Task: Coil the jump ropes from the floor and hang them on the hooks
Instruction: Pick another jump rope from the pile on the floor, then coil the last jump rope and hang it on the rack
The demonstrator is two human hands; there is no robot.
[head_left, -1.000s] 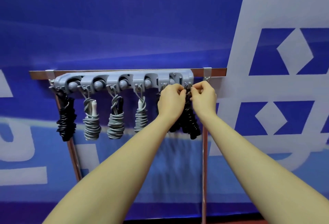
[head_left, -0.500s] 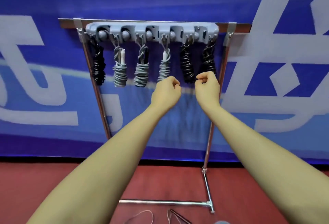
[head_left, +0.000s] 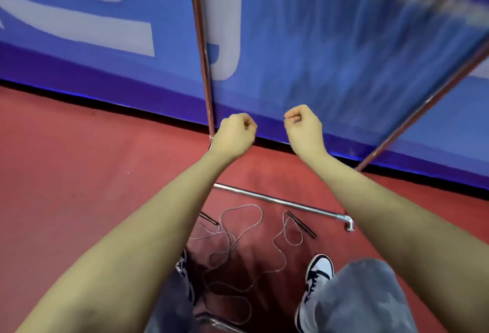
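Note:
A thin grey jump rope (head_left: 239,229) lies in loose tangled loops on the red floor between my feet. One of its black handles (head_left: 301,224) lies near the rack's base bar, the other (head_left: 209,218) is to the left by my forearm. My left hand (head_left: 234,132) and my right hand (head_left: 303,127) are held out in front of me above the floor, side by side and apart. Both have curled fingers and hold nothing. The hooks and the hung ropes are out of view above.
The rack's metal uprights (head_left: 203,41) (head_left: 423,110) rise against a blue banner wall (head_left: 330,54). Its chrome base bar (head_left: 277,201) runs across the floor just beyond the rope. My black and white shoe (head_left: 317,274) stands to the right of the rope.
My hands left the rope on the last hook and dropped away with nothing in them. My view swung down from the hook rail to the floor and the loose rope.

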